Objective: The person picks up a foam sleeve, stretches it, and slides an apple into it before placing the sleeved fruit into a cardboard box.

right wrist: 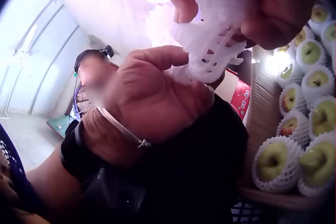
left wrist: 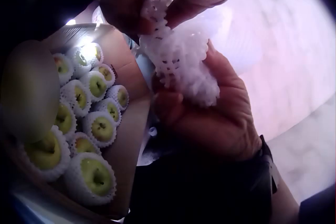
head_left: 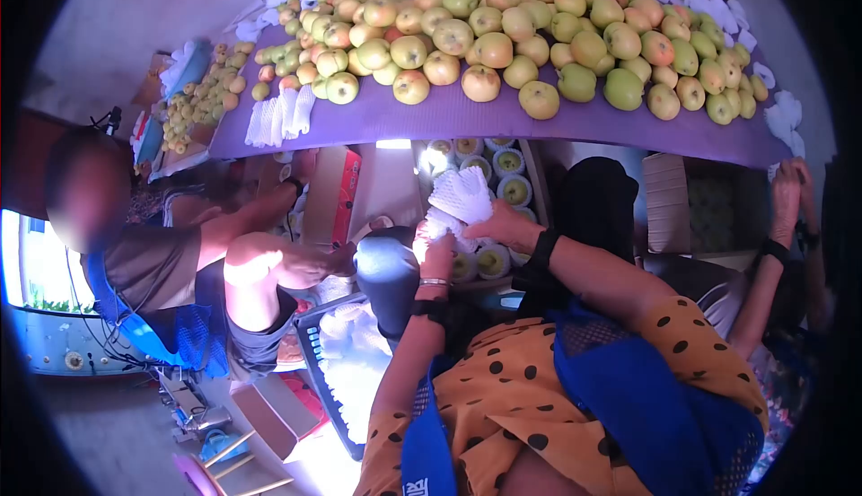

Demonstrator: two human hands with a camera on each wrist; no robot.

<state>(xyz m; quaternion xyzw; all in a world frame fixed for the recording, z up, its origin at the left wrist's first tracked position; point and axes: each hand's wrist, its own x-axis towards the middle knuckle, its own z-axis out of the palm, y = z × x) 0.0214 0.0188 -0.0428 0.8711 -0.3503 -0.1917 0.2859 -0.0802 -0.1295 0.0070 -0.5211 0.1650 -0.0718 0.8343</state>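
Observation:
Both of my hands hold white foam fruit nets (head_left: 461, 193), bunched together over the box in front of me. My left hand (head_left: 436, 252), with a bracelet at its wrist, grips the lower part of the bunch. From the other side, my right hand (head_left: 505, 225) pinches the nets between thumb and fingers. Close up in the left wrist view, the foam net (left wrist: 181, 64) looks crumpled and stretched, with open mesh holes. In the right wrist view, the net (right wrist: 218, 35) spans from one hand to the other; no apple shows inside it.
Netted apples (head_left: 514, 191) sit in rows in a cardboard box (head_left: 539, 173) below my hands. Beyond it, loose apples (head_left: 453, 38) cover a purple table (head_left: 377, 119). A black crate (head_left: 328, 388) of white nets stands to my left. People sit on both sides.

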